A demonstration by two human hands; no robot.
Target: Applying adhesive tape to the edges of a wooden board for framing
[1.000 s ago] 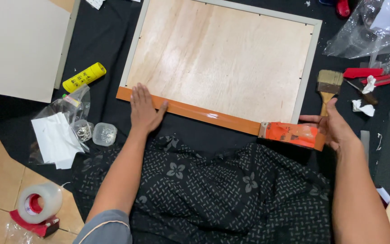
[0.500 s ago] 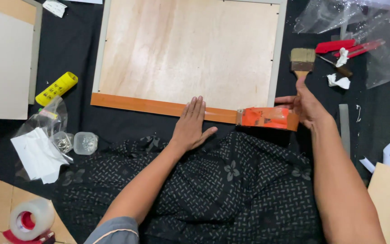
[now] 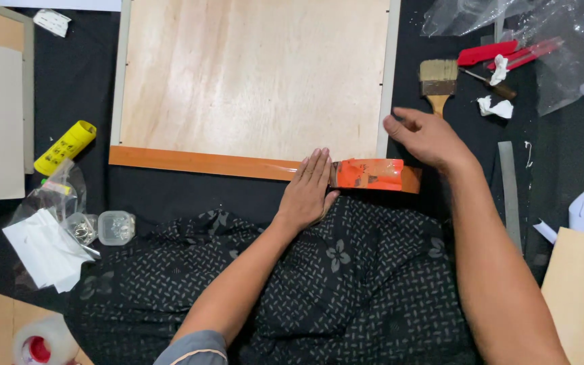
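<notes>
Left hand (image 3: 309, 190) lies flat on the orange tape strip (image 3: 201, 162) along the near edge of the wooden panel (image 3: 251, 74); right hand (image 3: 424, 137), open, hovers beside the tape roll (image 3: 373, 174). Taping reaches the right corner.

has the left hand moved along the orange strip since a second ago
Yes. The left hand has slid rightward along the orange strip on the board's near edge, from near its left end to beside the orange tape dispenser.
</notes>
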